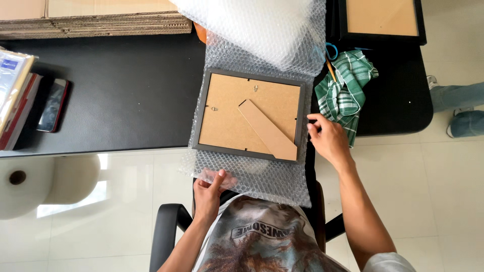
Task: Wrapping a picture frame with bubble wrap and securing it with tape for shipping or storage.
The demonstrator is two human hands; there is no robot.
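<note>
L hand pinched wrap edge at 7 o'clock of frame; R hand gripped wrap's edge at 3 o'clock.

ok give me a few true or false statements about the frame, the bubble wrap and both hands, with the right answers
1. The picture frame lies back side up on the bubble wrap. True.
2. The left hand pinches the near edge of the bubble wrap. True.
3. The right hand holds the scissors. False: it is at the frame's right edge, and the scissors lie farther back by the green checked cloth.
4. The phone lies on top of the frame. False: it lies far off to the left on the black table.
5. A second frame lies at the table's far right. True.
</note>
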